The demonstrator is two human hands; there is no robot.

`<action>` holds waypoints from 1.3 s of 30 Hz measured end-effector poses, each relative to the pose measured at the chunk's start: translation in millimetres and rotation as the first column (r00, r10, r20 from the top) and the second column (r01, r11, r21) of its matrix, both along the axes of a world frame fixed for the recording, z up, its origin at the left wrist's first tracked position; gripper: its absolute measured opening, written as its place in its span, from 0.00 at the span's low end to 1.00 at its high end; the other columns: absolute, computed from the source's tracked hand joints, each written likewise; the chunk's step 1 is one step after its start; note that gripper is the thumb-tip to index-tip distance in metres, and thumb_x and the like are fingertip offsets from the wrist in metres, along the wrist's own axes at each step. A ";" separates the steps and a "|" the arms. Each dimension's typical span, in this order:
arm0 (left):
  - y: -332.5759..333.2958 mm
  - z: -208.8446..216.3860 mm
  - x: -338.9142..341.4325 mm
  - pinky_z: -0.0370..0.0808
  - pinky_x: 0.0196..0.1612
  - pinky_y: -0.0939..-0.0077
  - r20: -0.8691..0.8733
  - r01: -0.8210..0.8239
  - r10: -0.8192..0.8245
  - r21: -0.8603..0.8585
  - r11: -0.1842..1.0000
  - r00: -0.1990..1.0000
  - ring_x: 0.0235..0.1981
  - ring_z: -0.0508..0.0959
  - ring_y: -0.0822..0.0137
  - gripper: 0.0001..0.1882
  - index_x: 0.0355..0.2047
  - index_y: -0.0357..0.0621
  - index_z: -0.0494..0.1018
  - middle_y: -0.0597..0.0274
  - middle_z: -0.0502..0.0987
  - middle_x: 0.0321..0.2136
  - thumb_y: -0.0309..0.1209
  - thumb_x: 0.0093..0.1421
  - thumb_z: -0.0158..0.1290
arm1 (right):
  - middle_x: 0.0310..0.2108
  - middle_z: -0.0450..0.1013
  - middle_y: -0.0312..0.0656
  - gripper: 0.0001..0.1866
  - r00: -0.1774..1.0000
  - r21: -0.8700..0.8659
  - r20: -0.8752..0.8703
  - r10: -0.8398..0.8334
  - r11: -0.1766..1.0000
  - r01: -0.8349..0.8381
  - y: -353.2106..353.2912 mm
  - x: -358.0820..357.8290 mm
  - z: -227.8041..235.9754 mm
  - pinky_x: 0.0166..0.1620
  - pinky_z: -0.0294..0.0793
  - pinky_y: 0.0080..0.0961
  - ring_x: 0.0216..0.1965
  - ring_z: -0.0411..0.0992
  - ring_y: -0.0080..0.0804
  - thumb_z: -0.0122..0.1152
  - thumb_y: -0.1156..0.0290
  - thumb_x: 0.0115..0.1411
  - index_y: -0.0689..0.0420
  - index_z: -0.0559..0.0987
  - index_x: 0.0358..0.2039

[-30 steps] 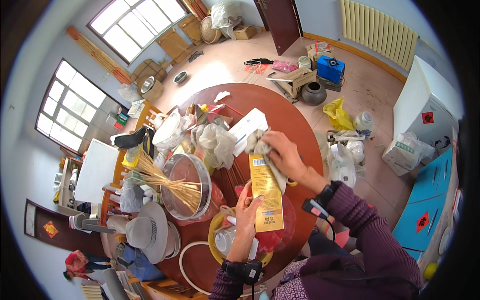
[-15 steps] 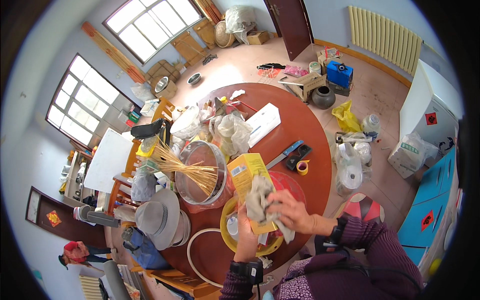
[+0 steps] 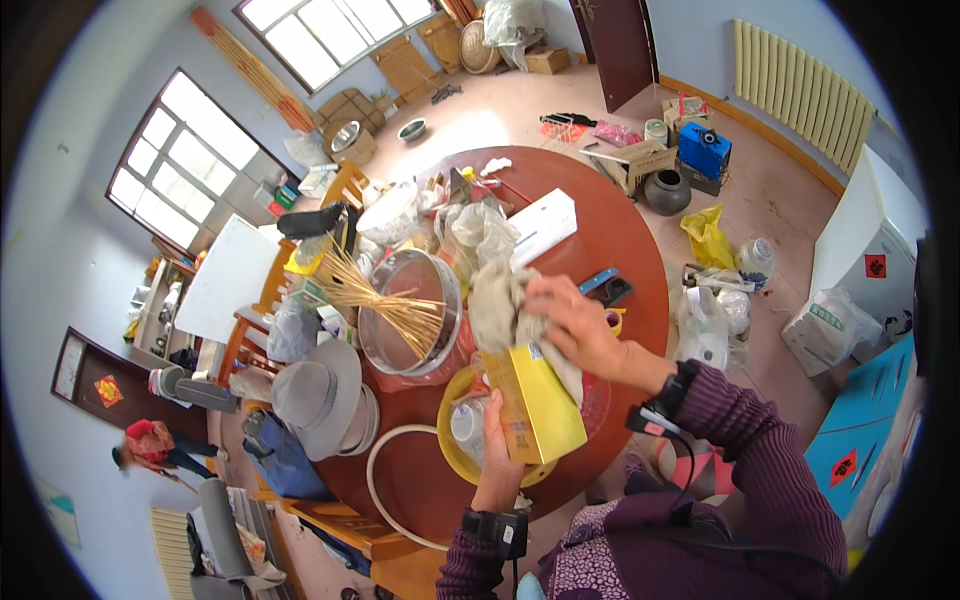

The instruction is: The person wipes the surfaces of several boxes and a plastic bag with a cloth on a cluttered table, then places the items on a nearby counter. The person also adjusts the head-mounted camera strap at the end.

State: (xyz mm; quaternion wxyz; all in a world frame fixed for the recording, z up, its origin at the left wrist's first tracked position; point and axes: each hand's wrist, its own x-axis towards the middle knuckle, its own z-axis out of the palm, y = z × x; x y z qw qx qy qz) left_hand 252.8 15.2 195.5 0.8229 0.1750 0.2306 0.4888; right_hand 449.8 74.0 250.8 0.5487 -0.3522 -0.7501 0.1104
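Observation:
A yellow cardboard box (image 3: pixel 545 410) is tilted above the round table, with my left hand (image 3: pixel 497 448) gripping its lower left side. In my right hand (image 3: pixel 585 325) is a crumpled grey-beige cloth (image 3: pixel 498 308), pressed against the box's upper end. The fingers of that hand are bent over the cloth and partly sunk in it. Below the box stands a yellow basin (image 3: pixel 450 405) with a clear plastic container (image 3: pixel 468 425) in it. A blue-handled knife (image 3: pixel 600 279) lies beyond my right hand, its blade mostly covered from sight.
A glass bowl (image 3: pixel 455 300) carries a bundle of straw-like sticks (image 3: pixel 400 310) left of the cloth. Grey hats (image 3: pixel 318 400) and a pale hoop (image 3: pixel 375 470) lie on the red-brown table (image 3: pixel 640 240). A long white box (image 3: pixel 545 228) sits farther back. Another person (image 3: pixel 155 445) stands far left.
The box has turned, showing its plain yellow side. My right hand and the cloth have moved up to its far end. The whole view has shifted slightly.

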 end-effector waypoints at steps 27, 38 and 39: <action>-9.2 4.0 21.1 0.68 0.49 0.79 -0.532 0.108 0.091 0.331 0.937 0.842 0.44 0.73 0.74 0.33 0.62 0.37 0.56 0.62 0.73 0.43 0.21 0.55 0.52 | 0.35 0.75 0.47 0.13 0.994 -0.405 0.105 -0.009 0.913 0.051 42.4 62.4 -6.0 0.41 0.73 0.31 0.35 0.74 0.45 0.59 0.76 0.49 0.56 0.78 0.38; 5.3 -1.9 16.4 0.74 0.49 0.67 -0.170 -0.021 0.059 0.219 0.975 0.984 0.48 0.74 0.63 0.26 0.59 0.42 0.59 0.56 0.71 0.51 0.27 0.59 0.48 | 0.37 0.74 0.35 0.13 0.738 -0.709 -0.662 -0.131 0.430 -0.559 -4.4 102.1 -28.6 0.40 0.75 0.21 0.35 0.73 0.21 0.60 0.70 0.58 0.59 0.74 0.43; 7.6 -2.4 19.2 0.74 0.49 0.67 -0.159 -0.040 0.074 0.204 0.978 0.985 0.48 0.74 0.64 0.26 0.58 0.42 0.60 0.57 0.71 0.51 0.27 0.59 0.48 | 0.37 0.74 0.35 0.12 0.699 -0.667 -0.706 -0.115 0.438 -0.602 -5.2 97.4 -24.1 0.40 0.75 0.21 0.35 0.73 0.21 0.60 0.70 0.58 0.59 0.74 0.42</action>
